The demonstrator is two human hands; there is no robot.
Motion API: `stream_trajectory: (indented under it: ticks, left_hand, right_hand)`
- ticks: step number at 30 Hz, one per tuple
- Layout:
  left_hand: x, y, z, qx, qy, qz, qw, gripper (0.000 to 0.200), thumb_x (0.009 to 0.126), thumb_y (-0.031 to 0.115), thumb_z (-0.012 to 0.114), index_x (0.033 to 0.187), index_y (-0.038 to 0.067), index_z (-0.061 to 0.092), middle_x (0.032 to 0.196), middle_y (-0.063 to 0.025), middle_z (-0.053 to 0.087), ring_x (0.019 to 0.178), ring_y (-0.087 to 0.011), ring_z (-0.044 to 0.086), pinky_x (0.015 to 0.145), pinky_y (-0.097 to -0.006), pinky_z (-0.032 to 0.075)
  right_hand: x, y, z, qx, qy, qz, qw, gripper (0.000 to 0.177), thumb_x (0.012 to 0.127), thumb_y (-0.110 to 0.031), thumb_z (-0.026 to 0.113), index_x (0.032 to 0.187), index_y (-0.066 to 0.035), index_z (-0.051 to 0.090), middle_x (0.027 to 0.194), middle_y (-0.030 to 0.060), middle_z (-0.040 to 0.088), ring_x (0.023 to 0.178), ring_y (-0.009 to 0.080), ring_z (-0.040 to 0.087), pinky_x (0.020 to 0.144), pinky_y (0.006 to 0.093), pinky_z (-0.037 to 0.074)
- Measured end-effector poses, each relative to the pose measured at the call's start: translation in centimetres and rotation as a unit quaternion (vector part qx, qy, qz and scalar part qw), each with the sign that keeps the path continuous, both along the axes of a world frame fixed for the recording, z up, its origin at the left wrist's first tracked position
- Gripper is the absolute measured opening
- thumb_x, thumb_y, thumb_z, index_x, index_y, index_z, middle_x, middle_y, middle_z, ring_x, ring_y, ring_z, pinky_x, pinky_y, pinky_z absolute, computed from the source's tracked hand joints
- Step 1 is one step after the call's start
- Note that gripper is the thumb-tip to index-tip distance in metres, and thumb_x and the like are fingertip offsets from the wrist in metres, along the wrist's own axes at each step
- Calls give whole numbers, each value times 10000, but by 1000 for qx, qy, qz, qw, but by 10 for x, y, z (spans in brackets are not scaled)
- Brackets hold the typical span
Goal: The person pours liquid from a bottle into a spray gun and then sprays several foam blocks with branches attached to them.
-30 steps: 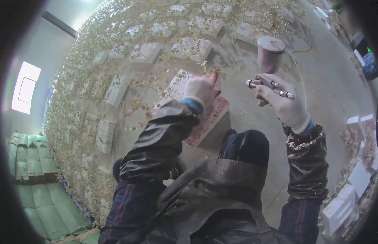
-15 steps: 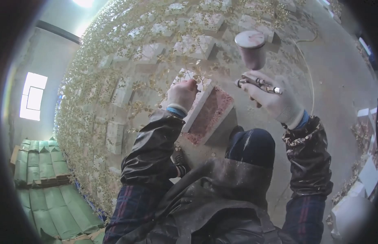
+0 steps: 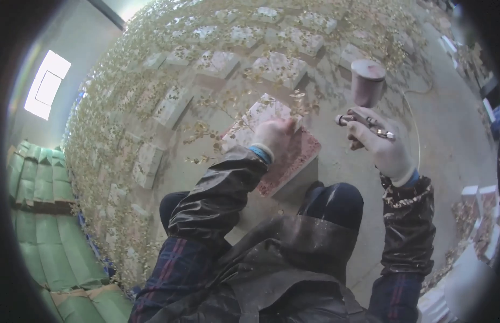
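My right hand (image 3: 392, 149), in a white glove, grips a spray gun (image 3: 371, 119) with a lidded cup (image 3: 367, 86) standing on top. The gun's nozzle points left, towards my other hand. Closed fingers of my gloved left hand (image 3: 272, 135) hold a leafy sprig (image 3: 228, 107) with gold-coloured leaves, though the stem in the grip is hidden. Below and behind that hand lies a pale foam-like block (image 3: 293, 169) with a rough pinkish side, on the floor before my knees.
Many leafy sprigs stand in rows of pale blocks (image 3: 217, 63) ahead and to the left. Green sacks (image 3: 56, 253) are stacked at the lower left. A thin hose (image 3: 417, 121) trails across the floor on the right. White blocks (image 3: 478, 207) lie at the far right.
The left hand has moved right and slightly down with the sprig, now covering part of the block. In the view, the spray gun sits further right and lower. The camera view has also shifted.
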State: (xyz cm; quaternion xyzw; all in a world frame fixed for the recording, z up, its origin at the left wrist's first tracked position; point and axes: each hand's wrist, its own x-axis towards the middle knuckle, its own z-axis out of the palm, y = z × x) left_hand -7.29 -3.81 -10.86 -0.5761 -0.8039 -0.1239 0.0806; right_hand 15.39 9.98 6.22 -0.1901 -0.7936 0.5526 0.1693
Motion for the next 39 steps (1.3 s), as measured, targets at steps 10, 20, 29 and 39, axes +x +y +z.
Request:
stream_trajectory:
  ticks: [10,20,29,39]
  left_hand:
    - [-15,-79,48,157,-105,-82,979,298,892,274,590,1090,52,614,750,-110,627,659,-307,597,580,-427,490]
    - [-65,-123,67,-2,-188,0,982,402,891,419,565,1052,53,609,817,-118,617,800,-327,596,699,-458,465]
    - [-69,-134,78,-115,-197,36,973,435,928,449,501,1040,41,600,902,-137,656,885,-333,621,741,-450,495]
    - [-67,-133,95,-272,-216,44,937,456,933,463,499,1095,46,586,992,-159,641,913,-331,631,709,-457,535]
  right_hand:
    - [-138,-17,16,163,-19,12,986,133,942,-172,597,855,-78,630,674,15,570,544,94,540,497,215,458]
    - [-156,-42,-1,169,-18,-11,985,165,943,-215,637,1007,-69,680,737,-9,598,596,61,533,574,176,472]
    - [-180,-42,-9,231,51,1,972,235,910,-207,692,1088,-53,699,811,75,681,619,128,654,542,213,567]
    - [-200,-48,-17,213,32,44,976,176,947,-123,610,1049,-27,717,1052,88,686,1000,210,641,896,319,515]
